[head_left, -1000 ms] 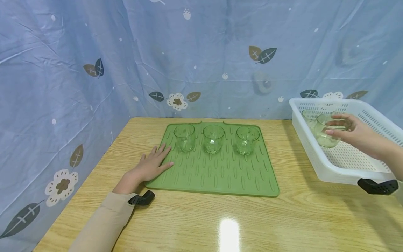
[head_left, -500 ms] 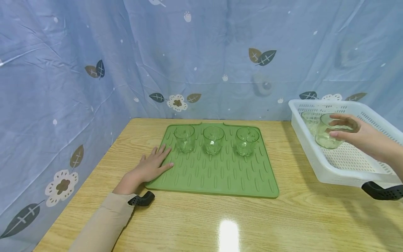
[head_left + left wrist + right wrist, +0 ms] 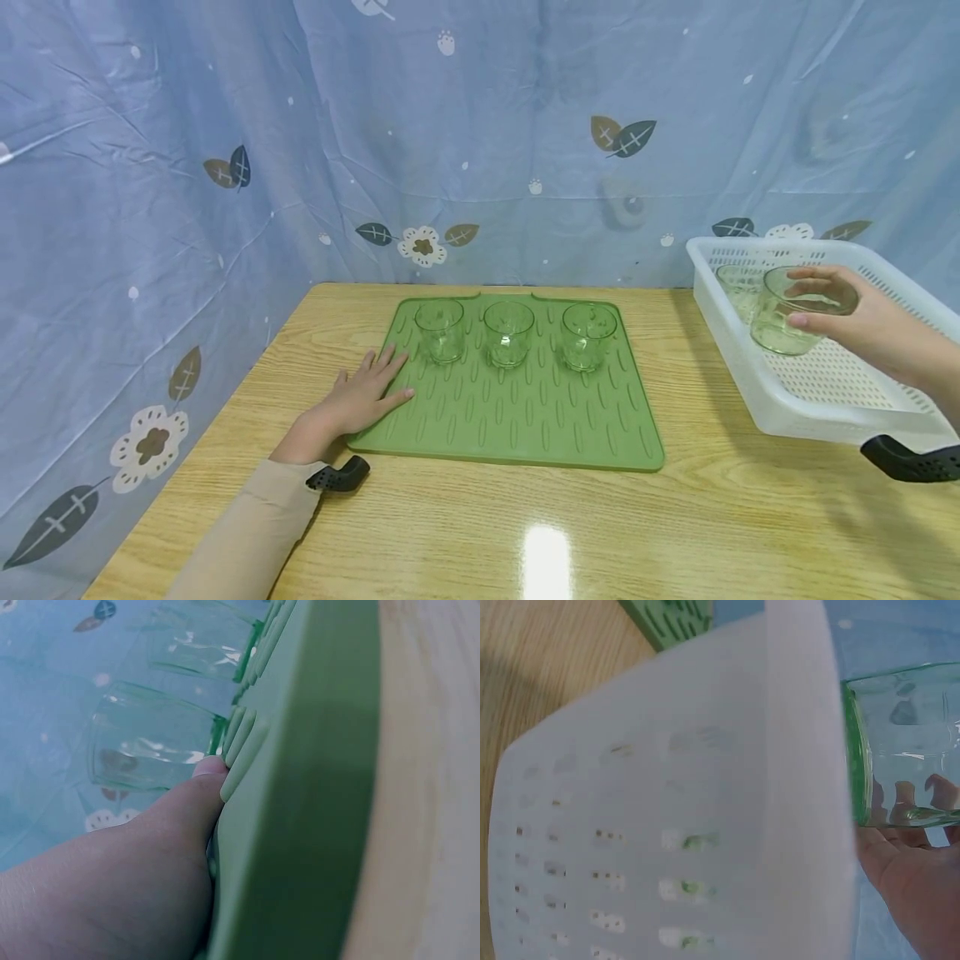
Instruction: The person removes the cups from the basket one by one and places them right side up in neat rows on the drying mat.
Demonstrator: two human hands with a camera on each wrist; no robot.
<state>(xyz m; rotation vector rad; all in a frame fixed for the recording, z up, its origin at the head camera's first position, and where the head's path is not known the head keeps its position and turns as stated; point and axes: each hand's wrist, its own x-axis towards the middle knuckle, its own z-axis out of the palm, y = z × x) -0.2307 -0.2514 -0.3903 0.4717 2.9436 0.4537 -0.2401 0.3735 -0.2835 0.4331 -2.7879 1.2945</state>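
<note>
With its fingers spread, my left hand (image 3: pixel 360 398) rests flat on the left side of a green ribbed drying mat (image 3: pixel 510 425). Three clear green glasses stand upright in a row at the back of the mat: a left glass (image 3: pixel 440 333), a middle glass (image 3: pixel 508 335) and a right glass (image 3: pixel 588 337). Over at the right, my right hand (image 3: pixel 862 312) grips another glass (image 3: pixel 783 321) by its side, thumb in front. In the right wrist view this held glass (image 3: pixel 907 750) shows above the rim of the white basket (image 3: pixel 802 750).
The white plastic basket (image 3: pixel 780 408) stands on the wooden table (image 3: pixel 465 525) at the right. A further glass (image 3: pixel 735 283) is inside it, partly hidden behind the held one. A blue patterned curtain (image 3: pixel 510 150) hangs behind and at the left.
My right hand, gripping the glass, has shifted slightly to the right over the basket, then barely moved. My left hand and the three glasses on the mat stay in place.
</note>
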